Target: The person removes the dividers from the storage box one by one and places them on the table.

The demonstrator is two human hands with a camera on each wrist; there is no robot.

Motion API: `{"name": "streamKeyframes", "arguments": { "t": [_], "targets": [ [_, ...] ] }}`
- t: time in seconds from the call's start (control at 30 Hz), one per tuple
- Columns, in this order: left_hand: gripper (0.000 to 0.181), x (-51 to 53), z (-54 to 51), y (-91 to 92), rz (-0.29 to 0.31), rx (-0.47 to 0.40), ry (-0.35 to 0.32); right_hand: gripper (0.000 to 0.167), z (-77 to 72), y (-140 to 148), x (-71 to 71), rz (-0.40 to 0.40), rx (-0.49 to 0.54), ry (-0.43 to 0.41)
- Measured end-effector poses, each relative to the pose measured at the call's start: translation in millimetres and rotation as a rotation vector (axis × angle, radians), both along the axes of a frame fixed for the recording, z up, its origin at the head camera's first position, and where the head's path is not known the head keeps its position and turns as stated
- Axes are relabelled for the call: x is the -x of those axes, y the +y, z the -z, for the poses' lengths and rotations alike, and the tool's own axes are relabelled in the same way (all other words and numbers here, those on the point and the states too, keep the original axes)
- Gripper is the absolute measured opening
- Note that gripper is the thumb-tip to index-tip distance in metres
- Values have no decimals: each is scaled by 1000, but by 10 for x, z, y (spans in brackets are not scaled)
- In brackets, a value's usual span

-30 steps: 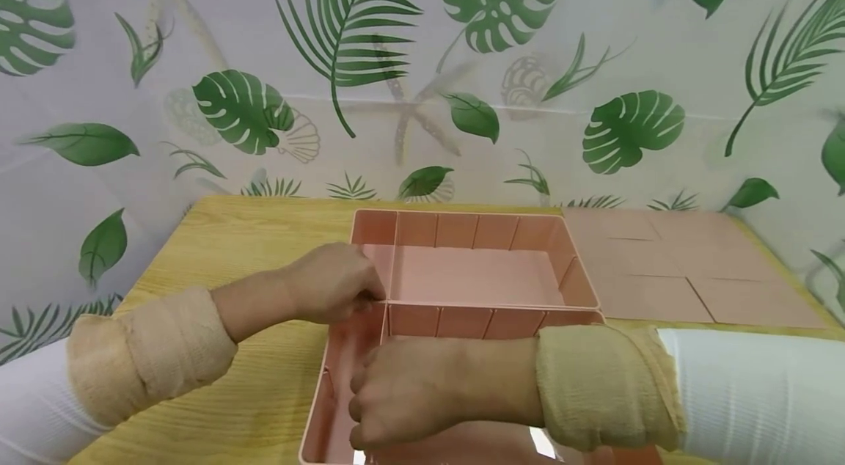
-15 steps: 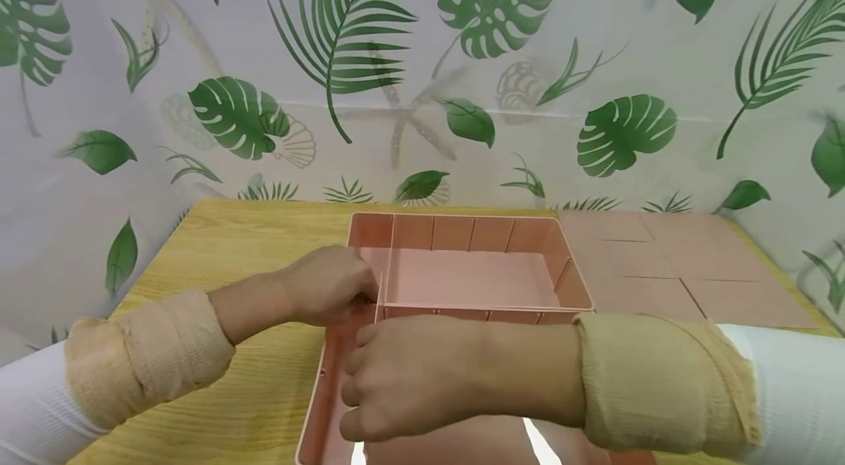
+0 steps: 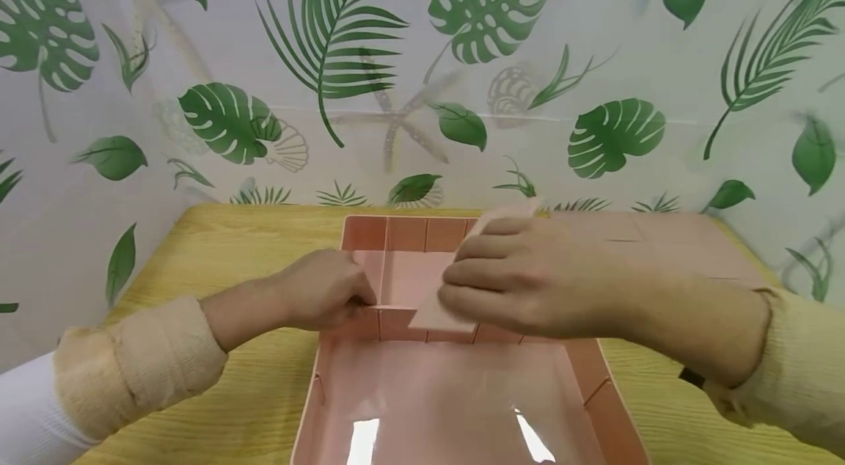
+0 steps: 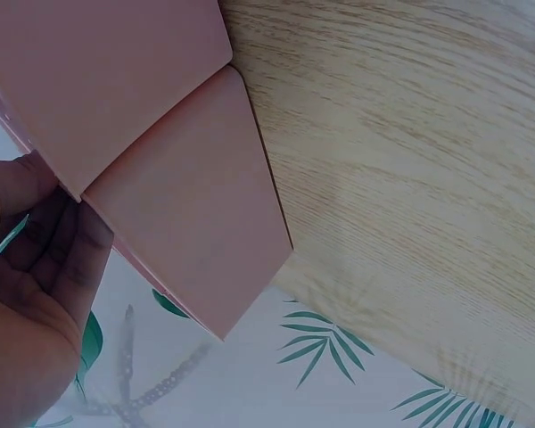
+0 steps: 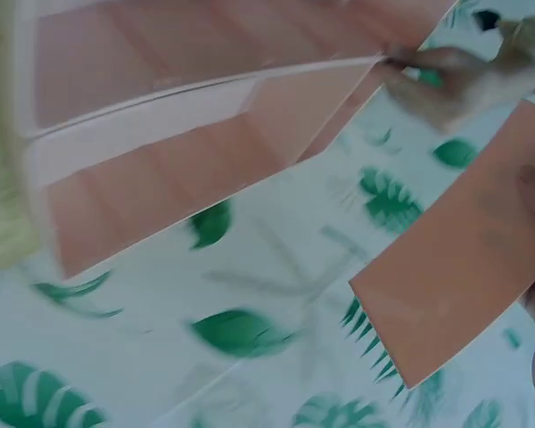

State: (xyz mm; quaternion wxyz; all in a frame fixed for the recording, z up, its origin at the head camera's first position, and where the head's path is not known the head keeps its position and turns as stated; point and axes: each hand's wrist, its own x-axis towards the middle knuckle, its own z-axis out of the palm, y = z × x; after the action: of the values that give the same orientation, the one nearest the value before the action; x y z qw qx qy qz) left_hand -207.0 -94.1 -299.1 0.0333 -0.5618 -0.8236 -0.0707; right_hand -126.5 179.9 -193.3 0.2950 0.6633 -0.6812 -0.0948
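Two pink plastic storage boxes stand one behind the other, the back box (image 3: 409, 276) and the front box (image 3: 455, 384). A thin divider (image 3: 385, 267) crosses the back box near its left end. My left hand (image 3: 323, 289) pinches the rims where the boxes meet at the left; in the left wrist view its thumb and fingers close over that joint. My right hand (image 3: 521, 274) holds a loose flat pink divider panel (image 5: 455, 276), tilted above the boxes. Part of this panel (image 3: 439, 315) hides behind the right fingers in the head view.
Several flat pink panels (image 3: 667, 238) lie on the wooden table (image 3: 264, 230) at the back right. Behind it hangs a leaf-patterned cloth (image 3: 370, 127). Slots line the box walls. Bright reflections show on the front box's floor.
My right hand has risen from low over the front box and moved right and back, carrying a divider panel out of the front box. The left hand keeps its pinch on the rims.
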Motion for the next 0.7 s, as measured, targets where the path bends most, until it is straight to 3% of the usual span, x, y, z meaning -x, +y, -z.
{"name": "streamKeyframes", "arguments": {
  "t": [0.13, 0.23, 0.4, 0.5, 0.7],
  "targets": [
    [36, -34, 38, 17, -12, -2, 17, 36, 83, 546, -15, 175, 21, 13],
    [37, -53, 59, 31, -15, 0, 22, 43, 251, 893, -31, 274, 140, 52],
    [36, -61, 98, 36, -13, -1, 19, 38, 611, 1366, -28, 287, 308, 101],
    [36, -60, 123, 30, -7, -4, 24, 42, 872, 1641, -74, 356, 310, 78],
    [36, -52, 150, 32, 1, 8, 41, 60, 1456, 2014, -248, 565, 232, -13]
  ]
}}
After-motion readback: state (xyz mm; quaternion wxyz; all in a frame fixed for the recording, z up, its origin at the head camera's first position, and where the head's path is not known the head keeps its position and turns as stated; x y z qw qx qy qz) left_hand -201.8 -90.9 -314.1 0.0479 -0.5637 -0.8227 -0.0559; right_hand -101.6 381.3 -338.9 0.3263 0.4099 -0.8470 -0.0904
